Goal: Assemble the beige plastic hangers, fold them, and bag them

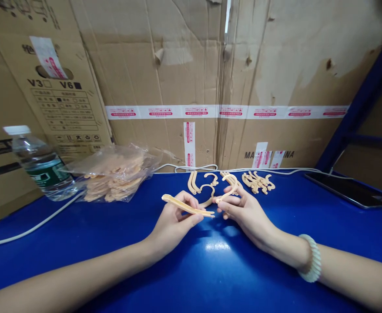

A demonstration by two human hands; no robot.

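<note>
My left hand [173,224] is closed around a long, slightly curved beige plastic strip [184,206], which looks like a hanger arm with a forked end pointing right. Between the fingers of my right hand [249,213] is a beige plastic hook [234,184], its curve facing up. The strip's forked end and the base of the hook are close together, apart by a small gap. Behind my hands lies another curved beige piece [210,189], partly hidden by my fingers. Farther back are similar long strips [192,182] and a small pile of hooks [258,181].
At the back left, a clear plastic bag [112,174] full of beige pieces lies beside a water bottle [44,165]. A dark phone or tablet [344,191] rests at the right. White cable [276,171] runs along the blue table's [191,278] back edge, before cardboard [165,78].
</note>
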